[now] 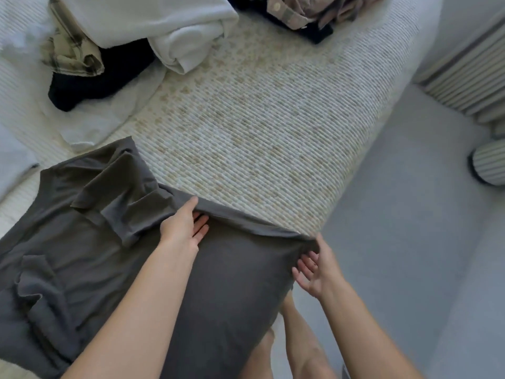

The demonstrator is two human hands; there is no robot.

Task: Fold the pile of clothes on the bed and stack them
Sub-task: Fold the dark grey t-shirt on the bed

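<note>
Grey T-shirt (90, 242): spread on bed (259, 127), long axis leftward from hands. Left hand (183, 222) and right hand (314, 269) pinch its right edge.

Open passage, as I see it: the woven bed cover (259, 127) lies bare between the grey garment (114, 242) near me and the far clothes. Obstructions: white towel heap (164, 26) with plaid and black pieces at far left, a second dark pile (303, 15) at far centre. Right of the bed, grey floor (396, 214) runs free up to the radiator (470, 69).
</note>
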